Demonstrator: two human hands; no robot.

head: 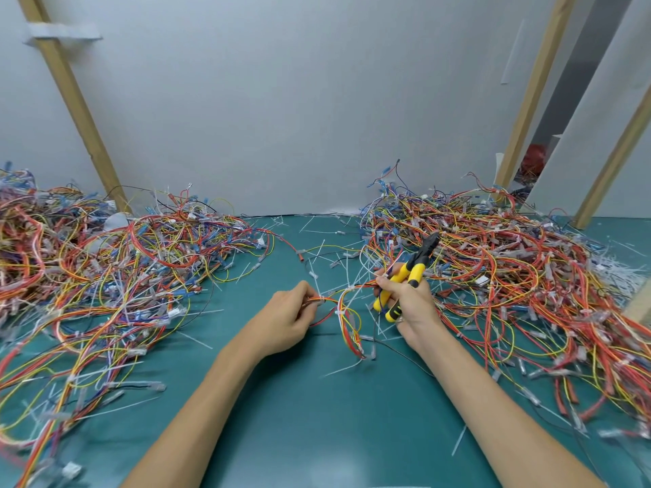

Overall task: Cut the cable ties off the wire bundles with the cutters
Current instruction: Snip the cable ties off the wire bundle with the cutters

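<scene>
Progress: partial, we judge. L wire pile (105, 276): status unclear. Our left hand (289, 318) pinches wire bundle (347, 320); its cable ties (340, 312) are uncut. Snipped ties (313, 223) litter mat (317, 417). Our right hand (412, 304) grips cutters (417, 272) plus bundle end, blades clear. R pile (510, 276) pending.

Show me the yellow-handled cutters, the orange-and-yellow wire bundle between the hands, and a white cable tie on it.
yellow-handled cutters (419, 269): head view, on a yellow handle.
orange-and-yellow wire bundle (331, 300): head view, middle stretch of wires.
white cable tie (340, 313): head view, its locking head.
</scene>
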